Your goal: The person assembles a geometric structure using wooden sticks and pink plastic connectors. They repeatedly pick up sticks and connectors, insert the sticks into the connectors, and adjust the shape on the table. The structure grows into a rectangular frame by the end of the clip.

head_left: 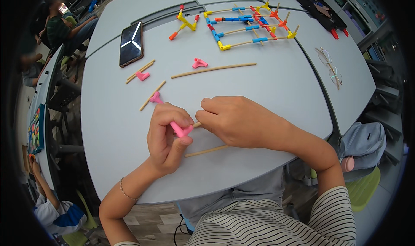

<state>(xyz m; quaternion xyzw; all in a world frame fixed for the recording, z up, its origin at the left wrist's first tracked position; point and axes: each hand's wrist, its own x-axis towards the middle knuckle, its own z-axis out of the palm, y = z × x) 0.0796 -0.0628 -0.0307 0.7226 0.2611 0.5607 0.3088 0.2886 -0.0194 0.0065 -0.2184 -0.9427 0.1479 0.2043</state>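
Observation:
My left hand (166,135) is closed around a pink plastic connector (181,130) with short tube arms. A thin wooden stick (197,125) shows between my hands, its near end at the connector. The fingers of my right hand (233,118) pinch that stick, and most of it is hidden under the hand. Another pink connector (156,97) sticks out beyond my left knuckles, close to a loose stick (147,103). Below my right hand a further wooden stick (205,151) lies on the table, partly covered.
Farther off lie a pink three-armed connector (199,63), a long stick (214,70), a pink elbow connector (142,76) and a phone (131,44). A colourful stick frame (248,27) and a yellow-red connector piece (186,23) stand at the back. Glasses (333,68) rest at right.

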